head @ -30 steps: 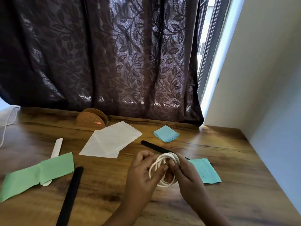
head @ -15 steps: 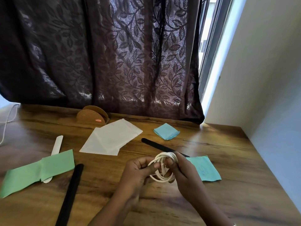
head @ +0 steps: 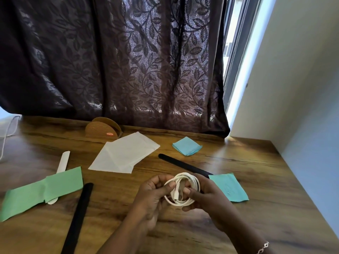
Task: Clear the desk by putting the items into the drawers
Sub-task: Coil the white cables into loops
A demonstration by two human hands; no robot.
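Both hands held the coiled white charging cable (head: 183, 174) when I looked in: the left hand (head: 152, 197) pinched the coil's left edge, the right hand (head: 207, 200) curled round its right side. I saw the coil over the brown wooden desk (head: 266, 171), near a flat black strip (head: 183, 165) and a teal paper sheet (head: 229, 187).

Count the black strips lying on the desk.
2. One black strip lies at the near left, beside the green paper; the other lies farther back, right of the white sheets, its near end running behind the right hand.
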